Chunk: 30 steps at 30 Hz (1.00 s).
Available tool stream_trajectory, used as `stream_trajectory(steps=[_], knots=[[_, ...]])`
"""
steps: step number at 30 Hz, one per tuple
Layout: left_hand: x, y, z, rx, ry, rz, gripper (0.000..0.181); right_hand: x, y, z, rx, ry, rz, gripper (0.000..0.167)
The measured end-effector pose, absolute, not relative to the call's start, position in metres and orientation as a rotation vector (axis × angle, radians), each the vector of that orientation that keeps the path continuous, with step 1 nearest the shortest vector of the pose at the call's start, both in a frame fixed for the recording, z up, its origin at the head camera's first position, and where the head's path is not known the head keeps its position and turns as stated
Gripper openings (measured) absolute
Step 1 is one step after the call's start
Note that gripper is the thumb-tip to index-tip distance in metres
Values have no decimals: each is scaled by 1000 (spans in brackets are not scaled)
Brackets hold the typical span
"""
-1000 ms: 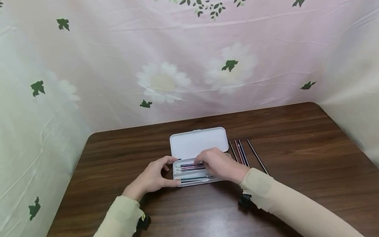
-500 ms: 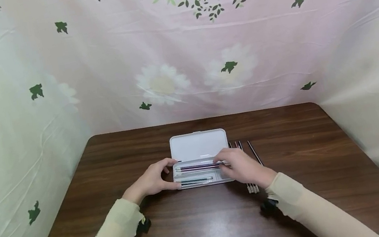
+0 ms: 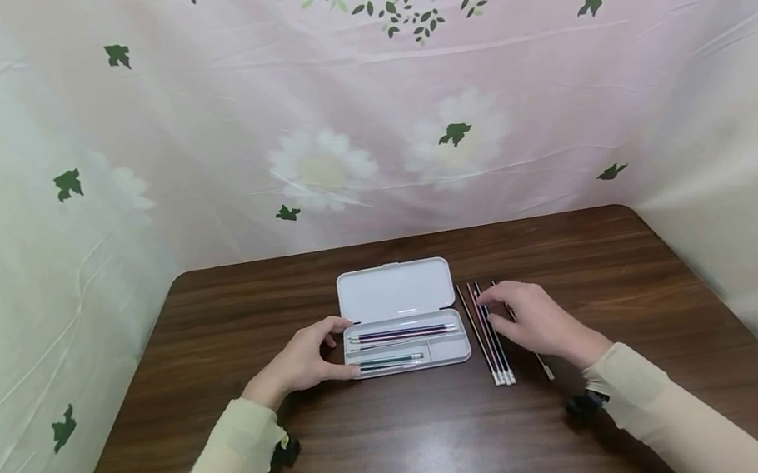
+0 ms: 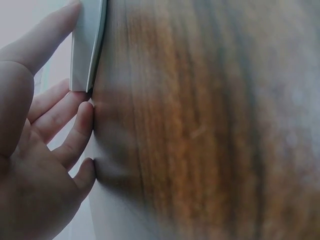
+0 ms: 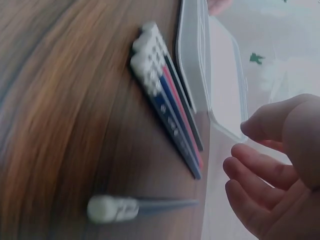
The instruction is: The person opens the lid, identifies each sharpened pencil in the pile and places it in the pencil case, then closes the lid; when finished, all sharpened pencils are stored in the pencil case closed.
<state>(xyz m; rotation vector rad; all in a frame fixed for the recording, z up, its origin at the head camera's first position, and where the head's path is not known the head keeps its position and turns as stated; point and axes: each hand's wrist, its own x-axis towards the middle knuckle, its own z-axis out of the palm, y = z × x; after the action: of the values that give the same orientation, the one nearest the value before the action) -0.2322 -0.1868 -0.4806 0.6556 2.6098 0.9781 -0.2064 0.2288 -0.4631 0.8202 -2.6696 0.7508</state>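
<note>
A white pencil case lies with its lid folded back on the brown table. My left hand holds its left end, thumb at the front corner and fingers behind; in the left wrist view the thumb presses the case's edge. Purple-toned pencils lie in the rear compartment, green ones at the front left. Right of the case, several dark and reddish pencils lie side by side. My right hand hovers over them with loosely bent fingers, holding nothing. A single pencil lies partly under it.
The wooden table stretches out in front of the case and to both sides. A patterned cloth backdrop with leaves and flowers rises behind and beside the table. The loose pencils' white eraser ends face the front edge.
My right hand has left the case's rear compartment, where purple-toned pencils now lie, and moved right over the loose pencils. My left hand has stayed at the case's left end.
</note>
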Motion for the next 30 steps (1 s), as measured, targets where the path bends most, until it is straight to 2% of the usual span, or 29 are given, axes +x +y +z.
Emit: stream_trajectory(steps=[9,22,30], knots=[[-231,-188,-482,649,2622,973,80,-200,238,-467,715,-2792,784,26],[-233,-188,-484,667,2611,992,79,-202,228,-479,821,-2733,873,27],[-232,-187,-483,655,2611,989,79,-202,226,-476,745,-2762,800,25]])
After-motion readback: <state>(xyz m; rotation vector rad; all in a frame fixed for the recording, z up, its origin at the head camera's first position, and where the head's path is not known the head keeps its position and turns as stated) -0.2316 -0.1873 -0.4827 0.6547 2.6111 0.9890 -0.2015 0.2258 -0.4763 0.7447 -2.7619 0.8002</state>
